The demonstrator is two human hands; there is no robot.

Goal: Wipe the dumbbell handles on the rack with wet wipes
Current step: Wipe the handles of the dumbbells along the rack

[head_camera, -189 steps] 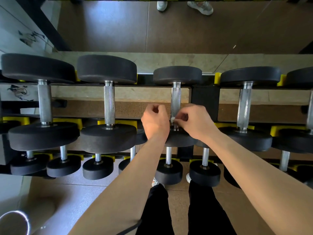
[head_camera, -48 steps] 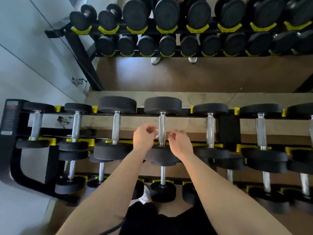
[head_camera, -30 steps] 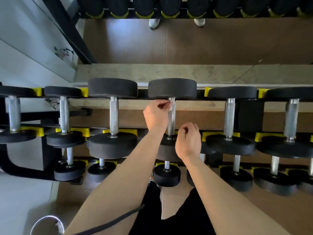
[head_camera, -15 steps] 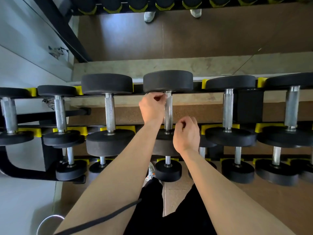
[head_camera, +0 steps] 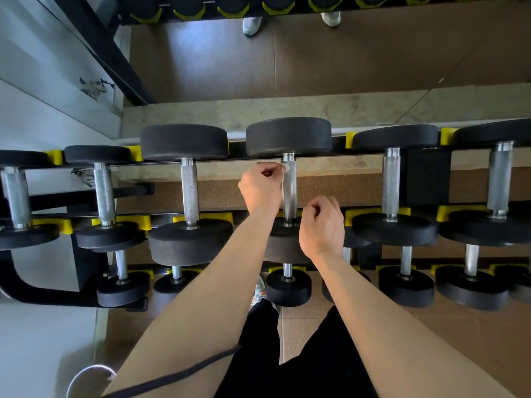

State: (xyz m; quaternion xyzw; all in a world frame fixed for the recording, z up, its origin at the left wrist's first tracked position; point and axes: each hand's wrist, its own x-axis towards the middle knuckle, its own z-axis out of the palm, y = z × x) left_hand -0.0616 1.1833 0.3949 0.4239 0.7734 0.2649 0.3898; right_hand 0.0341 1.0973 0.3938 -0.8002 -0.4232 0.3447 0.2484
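Rack [head_camera: 428,179] holds dumbbells; left hand [head_camera: 260,186] pinches wipe [head_camera: 286,167] against handle [head_camera: 289,191].

Black rack [head_camera: 428,179] before me, fitted with yellow cradles [head_camera: 448,136]. Upper tier: six dumbbells [head_camera: 189,191] in view, side by side, chrome handles [head_camera: 391,185] bridging the two rails, plates seated in the cradles. Lower tier, nearer me: a row of smaller dumbbells [head_camera: 405,285].

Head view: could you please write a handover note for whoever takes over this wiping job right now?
Left hand pinches a small white wet wipe against the far end of the knurled steel dumbbell handle on the top tier of the black rack.
Right hand curled beside the handle's near end, nothing seen in it.
Done: cannot tell from sight.
Left: wipe down this handle, then the others.
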